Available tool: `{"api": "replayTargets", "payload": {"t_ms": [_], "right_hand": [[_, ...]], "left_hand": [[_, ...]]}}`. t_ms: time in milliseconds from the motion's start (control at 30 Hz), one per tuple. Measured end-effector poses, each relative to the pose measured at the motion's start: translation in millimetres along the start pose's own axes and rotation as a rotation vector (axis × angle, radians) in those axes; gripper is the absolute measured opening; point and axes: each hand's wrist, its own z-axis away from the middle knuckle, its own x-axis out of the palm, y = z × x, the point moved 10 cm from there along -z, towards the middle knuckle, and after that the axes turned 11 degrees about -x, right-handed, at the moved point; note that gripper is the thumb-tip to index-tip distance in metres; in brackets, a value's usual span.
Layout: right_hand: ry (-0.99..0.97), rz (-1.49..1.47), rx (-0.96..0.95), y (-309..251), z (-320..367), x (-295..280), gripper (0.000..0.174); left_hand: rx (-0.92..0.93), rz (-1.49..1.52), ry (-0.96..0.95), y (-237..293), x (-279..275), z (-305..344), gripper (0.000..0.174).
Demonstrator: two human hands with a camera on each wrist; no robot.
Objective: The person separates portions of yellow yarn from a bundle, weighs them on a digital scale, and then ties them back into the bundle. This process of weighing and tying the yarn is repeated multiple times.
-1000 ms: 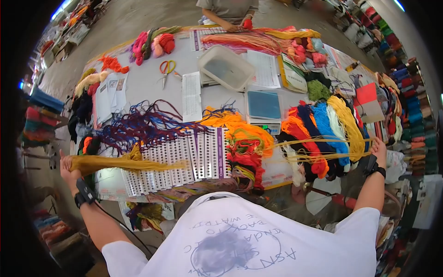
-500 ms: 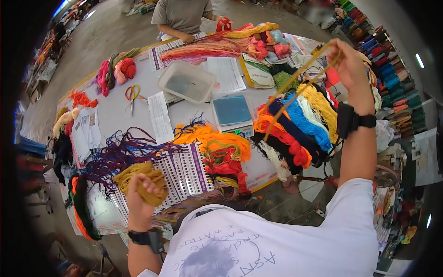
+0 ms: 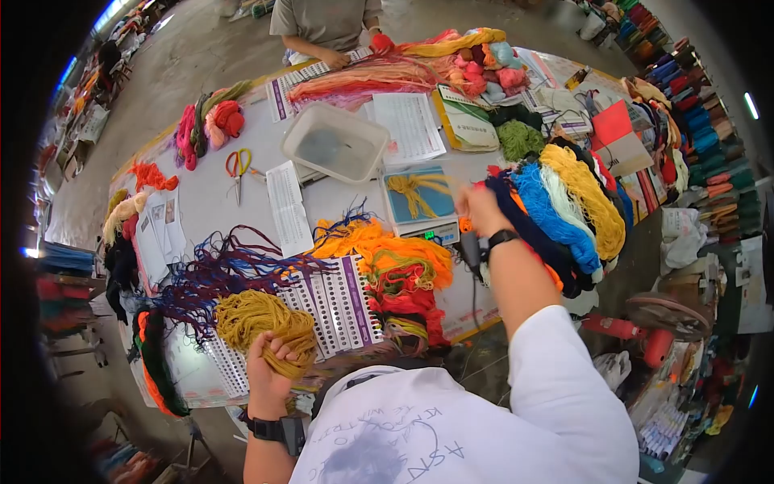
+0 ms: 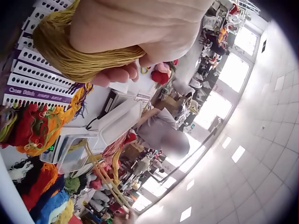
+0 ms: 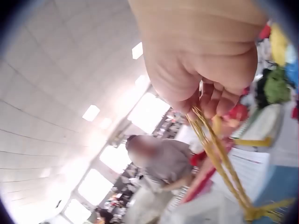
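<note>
A bundled hank of mustard yarn (image 3: 262, 319) is gripped in my left hand (image 3: 270, 363), above the punched cards at the table's near side. In the left wrist view the hank (image 4: 70, 51) wraps round the palm side, fingers curled over it. My right hand (image 3: 482, 211) is beside a digital scale (image 3: 439, 235) with a blue platform and lit green display. Mustard strands (image 3: 415, 194) lie bunched on that platform. The right wrist view has my thumb and fingers pinching the ends of these strands (image 5: 219, 154), which run down to a knot-like bunch.
Purple-edged punched cards (image 3: 343, 302) lie under dark purple threads (image 3: 218, 274). Colourful skeins, including a blue one (image 3: 556, 214), are heaped right of the scale. A plastic tub (image 3: 334, 143), scissors (image 3: 238, 169) and papers lie beyond. Another person (image 3: 326, 32) works across the table.
The stretched yarn in my left hand became a compact bundle. My right hand swung from the far right, raised with loose strands, inward to the scale, where strands now lie.
</note>
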Motion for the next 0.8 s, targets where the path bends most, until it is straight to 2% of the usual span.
{"api": "replayTargets", "payload": {"t_ms": [33,67,100,133,167,233,367,400,433,467,500,567,600,733,800], "right_hand": [[0.117,-0.324,0.223,74,12,-13,0.016],[0.290,-0.368,0.377,134,31,-34,0.015],[0.235,-0.227,0.458,151,58,-39,0.014],[0.394,-0.190,0.525,187,79,-58,0.013],[0.434,-0.213,0.603,195,103,-59,0.013],[0.486,-0.153,0.591,196,127,-61,0.012],[0.360,-0.268,0.512,189,112,-56,0.012],[0.335,-0.295,0.444,182,101,-56,0.013],[0.309,-0.319,0.374,169,90,-53,0.014],[0.259,-0.315,0.322,156,80,-48,0.028],[0.269,-0.319,0.329,150,76,-47,0.028],[0.289,-0.088,0.352,130,70,-47,0.043],[0.276,-0.076,0.337,131,62,-45,0.049],[0.312,0.049,0.270,145,35,-47,0.050],[0.354,0.061,0.177,149,29,-49,0.050]], "left_hand": [[0.005,-0.005,0.010,1,0,-1,0.013],[0.003,-0.014,0.024,0,0,-2,0.013],[0.035,-0.029,0.025,3,5,-3,0.014],[0.065,-0.049,0.025,6,10,-4,0.014],[0.061,-0.069,0.033,5,14,-7,0.014],[0.013,-0.094,0.055,-1,17,-15,0.015],[-0.029,-0.250,0.074,-9,23,-32,0.018],[-0.040,-0.262,0.077,-12,27,-35,0.018],[-0.033,-0.260,0.068,-13,33,-37,0.019],[-0.024,-0.257,0.060,-14,39,-38,0.020],[-0.033,-0.265,0.064,-17,42,-39,0.020],[0.015,-0.292,0.069,-14,49,-38,0.022],[0.017,-0.291,0.075,-14,49,-37,0.022],[0.015,-0.265,0.087,-13,43,-35,0.023],[0.014,-0.265,0.106,-12,38,-34,0.023]]}}
